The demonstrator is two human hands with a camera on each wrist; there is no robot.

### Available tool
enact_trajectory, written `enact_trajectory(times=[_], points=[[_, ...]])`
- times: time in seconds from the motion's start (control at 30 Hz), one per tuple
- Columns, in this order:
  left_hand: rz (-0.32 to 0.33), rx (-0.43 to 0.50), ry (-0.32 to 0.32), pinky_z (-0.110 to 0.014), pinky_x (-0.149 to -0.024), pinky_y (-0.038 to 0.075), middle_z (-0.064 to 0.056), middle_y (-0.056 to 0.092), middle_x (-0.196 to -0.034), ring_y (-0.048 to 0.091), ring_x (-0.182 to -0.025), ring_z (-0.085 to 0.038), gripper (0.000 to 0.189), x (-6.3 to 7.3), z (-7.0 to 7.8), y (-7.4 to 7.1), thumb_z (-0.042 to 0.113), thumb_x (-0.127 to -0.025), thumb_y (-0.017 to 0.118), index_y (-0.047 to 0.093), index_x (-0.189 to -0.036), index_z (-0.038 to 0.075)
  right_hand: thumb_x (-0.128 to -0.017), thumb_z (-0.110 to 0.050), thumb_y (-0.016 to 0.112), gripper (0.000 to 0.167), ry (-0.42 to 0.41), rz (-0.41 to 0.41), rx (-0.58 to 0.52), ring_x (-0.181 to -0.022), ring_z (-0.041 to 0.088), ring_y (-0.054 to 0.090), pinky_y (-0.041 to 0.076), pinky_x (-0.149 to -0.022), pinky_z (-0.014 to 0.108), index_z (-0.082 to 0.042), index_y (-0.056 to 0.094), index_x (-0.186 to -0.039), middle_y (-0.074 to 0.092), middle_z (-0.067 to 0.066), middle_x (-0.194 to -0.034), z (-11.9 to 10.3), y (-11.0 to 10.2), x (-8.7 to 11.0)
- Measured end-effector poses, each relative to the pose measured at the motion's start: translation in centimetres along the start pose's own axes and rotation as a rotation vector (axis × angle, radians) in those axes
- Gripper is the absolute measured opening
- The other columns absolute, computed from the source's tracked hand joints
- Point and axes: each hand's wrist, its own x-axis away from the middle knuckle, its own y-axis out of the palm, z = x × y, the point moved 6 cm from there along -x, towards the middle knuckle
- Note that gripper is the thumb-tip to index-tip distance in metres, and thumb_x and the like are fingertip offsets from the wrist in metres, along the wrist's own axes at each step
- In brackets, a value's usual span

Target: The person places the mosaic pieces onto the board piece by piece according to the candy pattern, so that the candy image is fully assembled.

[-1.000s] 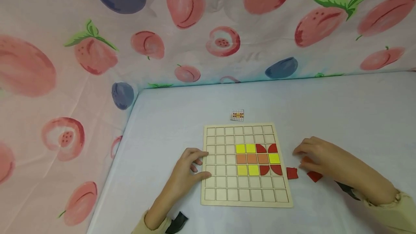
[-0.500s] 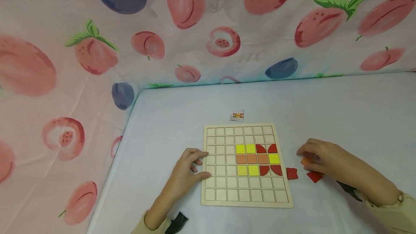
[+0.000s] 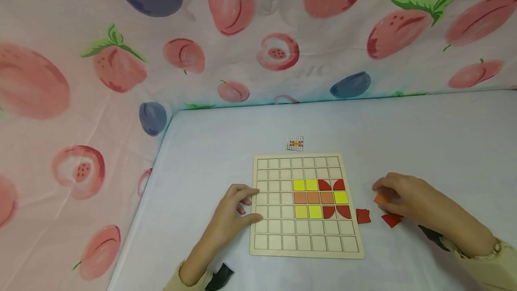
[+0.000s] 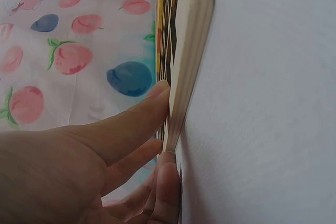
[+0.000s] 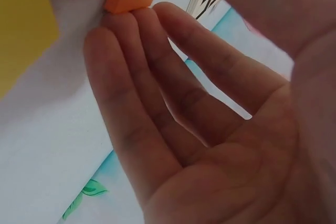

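Since the earlier frame, the right hand (image 3: 408, 196) has drawn slightly away from the board (image 3: 274, 239), its fingertips touching an orange tile (image 3: 380, 198) (whether they pinch it, I cannot tell). Relaxed, the left hand (image 3: 232, 208) rests thumb and forefinger on the board's left edge. Pale, wooden and gridded, partly filled with yellow, orange and red pieces (image 3: 300, 211), the board lies flat on the white surface (image 3: 210, 147). Peach-printed cloth (image 3: 231, 6) rises behind and leftward.
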Motion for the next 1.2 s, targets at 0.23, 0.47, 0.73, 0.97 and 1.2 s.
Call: enact_trajectory(times=[0.23, 0.47, 0.73, 0.97, 1.2], points=[[-0.006, -0.009, -0.008, -0.023, -0.074, 0.05, -0.007, 0.052, -0.13, 0.053, -0.087, -0.015, 0.055, 0.0, 0.0, 0.1, 0.015, -0.075, 0.086, 0.065, -0.126, 0.011, -0.079, -0.018, 0.082, 0.022, -0.042, 0.037, 0.0, -0.078, 0.011, 0.058, 0.057, -0.069, 0.031, -0.009, 0.074, -0.098, 0.067, -0.006, -0.089, -0.7, -0.6, 0.2], [-0.007, -0.016, 0.008, -0.023, -0.075, 0.05, -0.007, 0.052, -0.13, 0.053, -0.088, -0.015, 0.055, 0.0, 0.1, 0.1, 0.015, -0.076, 0.086, 0.065, -0.126, 0.009, -0.083, -0.016, 0.08, 0.019, -0.017, 0.038, -0.02, -0.075, 0.011, 0.058, 0.057, -0.066, 0.027, -0.008, 0.075, -0.099, 0.069, -0.004, -0.087, -0.5, -0.9, 0.2], [-0.002, -0.001, 0.0, -0.023, -0.074, 0.05, -0.007, 0.053, -0.129, 0.054, -0.087, -0.015, 0.054, 0.0, 0.1, 0.1, 0.014, -0.076, 0.086, 0.066, -0.125, 0.01, -0.081, -0.014, 0.082, 0.024, -0.038, 0.056, -0.018, -0.079, 0.014, 0.059, 0.058, -0.069, 0.031, -0.007, 0.075, -0.103, 0.071, -0.001, -0.092, -1.7, -1.1, -0.2], [0.004, 0.001, -0.005, -0.023, -0.074, 0.05, -0.007, 0.053, -0.129, 0.054, -0.088, -0.015, 0.053, 0.0, 0.1, 0.0, 0.015, -0.075, 0.086, 0.066, -0.125, 0.01, -0.083, -0.011, 0.079, 0.022, -0.082, 0.07, -0.035, -0.083, 0.016, 0.063, 0.059, -0.075, 0.039, -0.006, 0.075, -0.104, 0.072, 0.001, -0.095, -3.5, -1.1, -1.0], [0.001, -0.003, 0.006, -0.023, -0.073, 0.05, -0.009, 0.052, -0.129, 0.053, -0.086, -0.016, 0.053, 0.0, 0.0, 0.0, 0.015, -0.075, 0.087, 0.066, -0.124, 0.009, -0.083, -0.011, 0.079, 0.022, -0.135, 0.087, -0.062, -0.083, 0.014, 0.064, 0.059, -0.076, 0.037, -0.006, 0.076, -0.104, 0.073, -0.001, -0.095, -5.4, -1.3, -1.6]])
